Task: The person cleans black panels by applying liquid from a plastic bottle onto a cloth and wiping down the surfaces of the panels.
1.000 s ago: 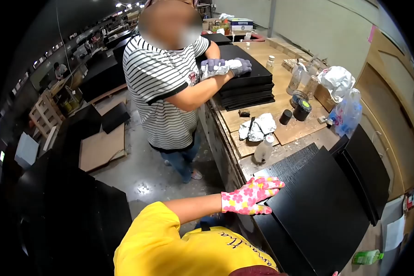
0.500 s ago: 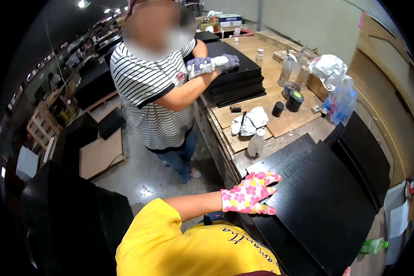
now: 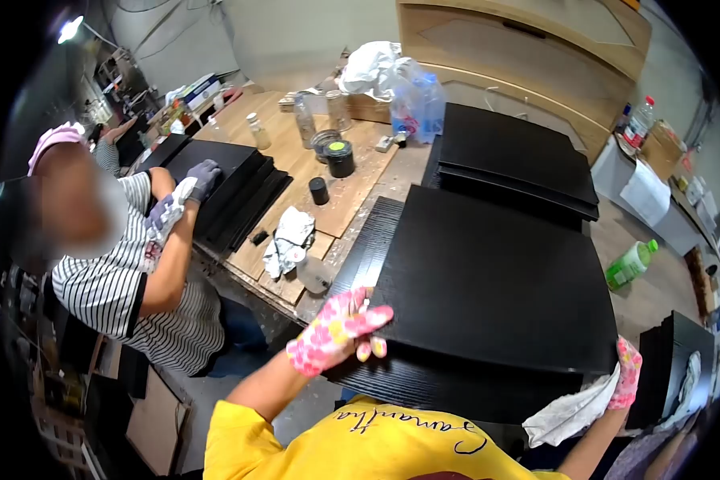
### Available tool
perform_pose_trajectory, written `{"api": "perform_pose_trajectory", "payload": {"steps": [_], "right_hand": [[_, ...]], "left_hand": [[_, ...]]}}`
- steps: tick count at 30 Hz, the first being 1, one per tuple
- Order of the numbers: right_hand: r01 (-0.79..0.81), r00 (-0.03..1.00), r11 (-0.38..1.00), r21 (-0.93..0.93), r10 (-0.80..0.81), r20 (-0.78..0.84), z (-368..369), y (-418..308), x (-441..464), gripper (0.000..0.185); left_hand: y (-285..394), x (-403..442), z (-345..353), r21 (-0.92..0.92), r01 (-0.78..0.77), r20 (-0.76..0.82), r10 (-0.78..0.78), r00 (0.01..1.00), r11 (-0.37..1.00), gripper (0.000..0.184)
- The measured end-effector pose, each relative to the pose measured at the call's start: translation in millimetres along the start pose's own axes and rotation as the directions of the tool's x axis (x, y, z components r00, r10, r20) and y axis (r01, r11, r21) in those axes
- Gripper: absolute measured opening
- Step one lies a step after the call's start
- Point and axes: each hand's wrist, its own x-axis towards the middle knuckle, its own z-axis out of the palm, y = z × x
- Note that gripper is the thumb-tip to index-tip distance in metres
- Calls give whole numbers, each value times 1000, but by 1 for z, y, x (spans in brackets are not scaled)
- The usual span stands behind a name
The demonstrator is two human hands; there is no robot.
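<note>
A smooth black board (image 3: 496,280) lies in front of me, above another black board with a grained surface (image 3: 424,388). My left hand (image 3: 338,332), in a pink flowered glove, is at the near left corner of the upper board, fingers bent around its edge. My right hand (image 3: 628,374), in a matching glove, is at the board's near right corner. A white cloth (image 3: 572,412) hangs from it, and its fingers are partly hidden. Behind the upper board rest more black boards (image 3: 516,160), stacked.
Across the bench, a person in a striped shirt (image 3: 168,320) has gloved hands on a stack of black boards (image 3: 240,200). Nearby are a crumpled rag (image 3: 290,240), a clear bottle (image 3: 314,274) and a black jar (image 3: 340,160). A green bottle (image 3: 630,264) lies to the right.
My view has swung to the right. My right hand with the white cloth has come into view at the board's right corner. My left hand's fingers, spread before, are now bent at the board's edge.
</note>
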Motion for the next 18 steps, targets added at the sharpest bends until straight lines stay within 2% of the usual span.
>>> {"api": "perform_pose_trajectory", "payload": {"steps": [1, 3, 5, 6, 7, 8, 9, 11, 12, 13, 15, 17, 18], "right_hand": [[88, 993, 983, -162, -99, -62, -6, 22, 9, 35], [244, 969, 968, -58, -241, 49, -9, 41, 40, 31], [363, 923, 844, -396, -384, 28, 6, 31, 75, 30], [280, 955, 946, -162, -292, -58, 18, 48, 108, 32], [201, 975, 975, 92, -191, -113, 28, 61, 142, 34], [8, 993, 962, 273, 23, -112, 47, 32, 158, 36], [-189, 969, 878, 440, 239, -61, 66, 3, 170, 39], [-108, 979, 994, 22, 110, -171, 74, 52, 225, 44], [-110, 967, 990, -88, 86, -239, 77, 63, 236, 43], [-115, 952, 974, -195, 52, -301, 80, 60, 236, 42], [-151, 960, 987, 52, 159, -228, 74, 36, 205, 40], [23, 996, 947, 320, 5, -88, 70, 4, 159, 38], [-4, 1000, 953, 304, 10, -17, 64, -16, 137, 37]], "left_hand": [[3, 10, -6, 28, -9, 2, 9, 1000, 1000, 63], [25, 40, -5, 70, -47, 110, 39, 993, 996, 57], [24, 95, -22, 59, -110, 85, 105, 991, 992, 39], [27, 128, -28, 32, -137, 78, 134, 988, 990, 38], [32, 160, -33, 2, -165, 72, 164, 984, 986, 36], [45, 193, -40, 81, -121, 95, 113, 989, 989, 39], [57, 222, -44, 157, -67, 106, 50, 993, 985, 43], [64, 260, -41, 174, -134, 21, 132, 991, 976, 50], [58, 273, -39, 69, -171, -26, 173, 985, 983, 53], [55, 282, -45, 68, -174, 1, 174, 985, 982, 52], [48, 286, -61, 216, -242, 106, 223, 969, 946, 49], [52, 243, -61, 387, -305, 90, 294, 952, 870, 47], [58, 211, -58, 506, -332, 100, 329, 939, 796, 55]]}}
